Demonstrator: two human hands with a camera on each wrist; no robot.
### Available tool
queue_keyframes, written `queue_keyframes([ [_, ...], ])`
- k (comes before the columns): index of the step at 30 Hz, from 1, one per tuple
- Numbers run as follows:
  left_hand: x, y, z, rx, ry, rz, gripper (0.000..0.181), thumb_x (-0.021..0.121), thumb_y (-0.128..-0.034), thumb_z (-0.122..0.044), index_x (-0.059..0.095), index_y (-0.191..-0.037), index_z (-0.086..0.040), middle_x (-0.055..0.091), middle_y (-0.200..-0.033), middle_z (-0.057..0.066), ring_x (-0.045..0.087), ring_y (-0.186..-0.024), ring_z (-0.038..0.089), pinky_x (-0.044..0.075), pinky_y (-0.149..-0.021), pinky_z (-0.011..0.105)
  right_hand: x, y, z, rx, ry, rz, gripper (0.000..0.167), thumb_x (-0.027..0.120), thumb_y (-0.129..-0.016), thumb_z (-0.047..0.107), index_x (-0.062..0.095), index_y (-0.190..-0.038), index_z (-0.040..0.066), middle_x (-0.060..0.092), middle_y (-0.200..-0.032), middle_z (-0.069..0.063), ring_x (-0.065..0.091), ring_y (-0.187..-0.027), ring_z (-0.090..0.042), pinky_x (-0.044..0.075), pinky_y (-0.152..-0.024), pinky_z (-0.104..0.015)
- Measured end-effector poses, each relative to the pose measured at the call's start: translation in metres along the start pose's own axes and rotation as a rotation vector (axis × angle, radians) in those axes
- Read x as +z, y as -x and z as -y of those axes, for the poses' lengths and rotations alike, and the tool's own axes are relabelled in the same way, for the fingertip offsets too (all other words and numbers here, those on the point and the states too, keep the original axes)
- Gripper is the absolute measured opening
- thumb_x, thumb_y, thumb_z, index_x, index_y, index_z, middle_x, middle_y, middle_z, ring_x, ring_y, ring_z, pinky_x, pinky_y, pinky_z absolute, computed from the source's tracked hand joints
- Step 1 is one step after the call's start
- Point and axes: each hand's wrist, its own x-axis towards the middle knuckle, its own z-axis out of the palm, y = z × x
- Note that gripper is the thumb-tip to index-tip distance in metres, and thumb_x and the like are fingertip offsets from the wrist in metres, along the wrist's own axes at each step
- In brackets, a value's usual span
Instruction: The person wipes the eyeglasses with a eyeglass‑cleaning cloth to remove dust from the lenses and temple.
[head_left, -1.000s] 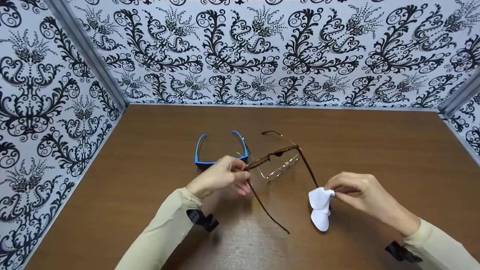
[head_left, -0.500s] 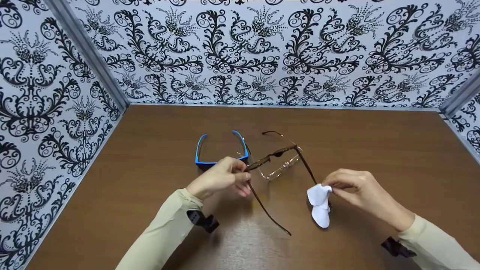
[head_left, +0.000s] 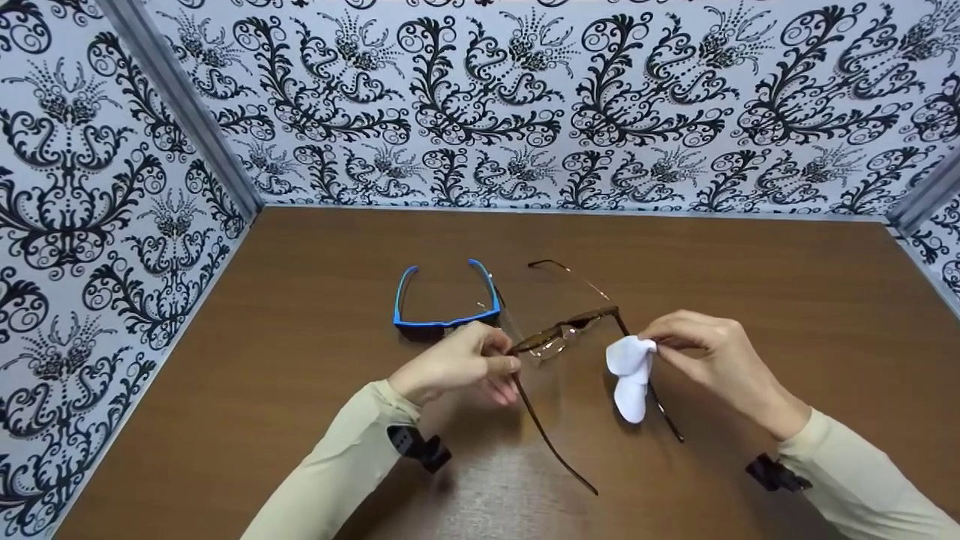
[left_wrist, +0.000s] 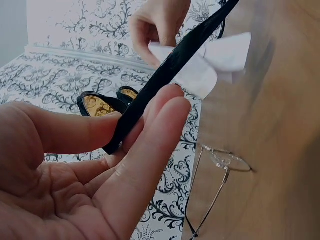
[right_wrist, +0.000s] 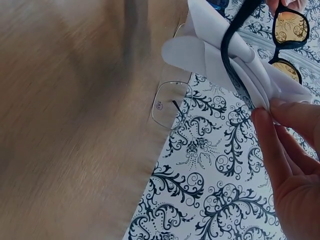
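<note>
Tortoiseshell sunglasses (head_left: 538, 341) with yellow-tinted lenses are held above the table, temples unfolded toward me. My left hand (head_left: 459, 364) pinches them at the left hinge between thumb and fingers; the left wrist view shows the dark temple (left_wrist: 165, 70) running past the fingertips. A white cloth (head_left: 628, 379) is folded around the right temple partway along. My right hand (head_left: 716, 364) pinches the cloth and that temple together, seen closely in the right wrist view. The temple's tip sticks out below the cloth.
Blue-and-black sunglasses (head_left: 448, 324) lie on the brown table (head_left: 787, 300) just behind my left hand. Thin metal-framed glasses (left_wrist: 222, 159) lie behind the held pair, partly hidden by it in the head view. Patterned walls (head_left: 525, 112) bound the table at back and sides.
My right hand and the cloth have slid up along the temple toward the hinge, so the temple tip now shows. The sunglasses have shifted slightly right and nearer.
</note>
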Motion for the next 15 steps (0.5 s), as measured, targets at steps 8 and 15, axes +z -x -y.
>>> queue_keyframes([
  [8,0.0079,-0.0036,-0.002,0.011,-0.035,0.044,0.012,0.053,-0.0947,0.004,0.053,-0.083,0.001,0.067,-0.072,0.018,0.066,-0.058,0.017,0.057,-0.068,0.047,-0.001,-0.0054,0.0042,0.05,0.006,-0.069,0.036,0.073,-0.069,-0.023,0.073,-0.094,0.002,0.07,-0.092,-0.007,0.065,-0.087,-0.006,0.053,-0.072,-0.017],
  [15,0.0088,-0.004,-0.0006,0.02,-0.017,0.019,0.006,0.055,-0.0941,0.004,0.056,-0.09,0.008,0.067,-0.072,0.017,0.066,-0.058,0.017,0.057,-0.067,0.045,0.0002,0.0006,0.001,0.007,0.015,-0.078,0.04,0.073,-0.062,-0.028,0.072,-0.091,-0.001,0.069,-0.088,-0.011,0.066,-0.083,-0.009,0.052,-0.071,-0.015],
])
